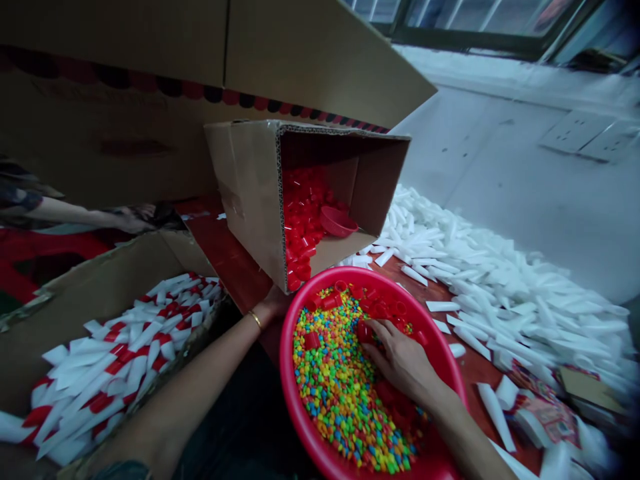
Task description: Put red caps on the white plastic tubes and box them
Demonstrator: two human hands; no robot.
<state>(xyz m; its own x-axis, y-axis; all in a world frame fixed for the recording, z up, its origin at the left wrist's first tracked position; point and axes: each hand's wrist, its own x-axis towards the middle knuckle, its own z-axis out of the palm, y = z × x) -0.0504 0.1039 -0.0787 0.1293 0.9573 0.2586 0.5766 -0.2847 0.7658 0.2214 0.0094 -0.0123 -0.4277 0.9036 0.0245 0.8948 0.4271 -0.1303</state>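
Note:
A red basin [287,360] holds many small multicoloured candy-like pieces [335,393], with red plastic caps [385,308] among them. Inside it, my right hand [397,357] has its fingers closed round a red cap [365,331], just above the pieces. My left hand [278,301], below a gold bracelet, is at the basin's left rim, under the near corner of a cardboard box [250,193]. Its fingers are hidden there. Lying on its side, that box contains a heap of red caps [303,220] and a small red bowl [339,221].
White tapered tubes [480,280] are piled along the wall on the red table [240,257]. An open carton [165,250] at left holds white tubes with red caps. Another person's hand [133,219] shows beyond it. A large cardboard sheet [320,60] rises behind.

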